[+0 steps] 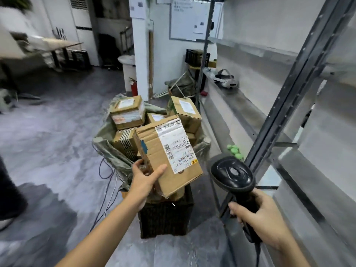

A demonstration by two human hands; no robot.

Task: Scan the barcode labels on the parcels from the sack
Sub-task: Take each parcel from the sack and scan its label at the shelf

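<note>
Several parcels (128, 111) fill a sack (107, 149) on mottled grey floor (57, 141)

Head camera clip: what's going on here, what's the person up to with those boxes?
A person is scanning parcels. The left hand grips a cardboard parcel by its lower corner, lifted above the open sack of boxes, with its white shipping label facing up. The right hand holds a black handheld barcode scanner beside the parcel, its head turned toward it. Whether this label has been scanned yet cannot be told. More boxes remain in the sack.
</note>
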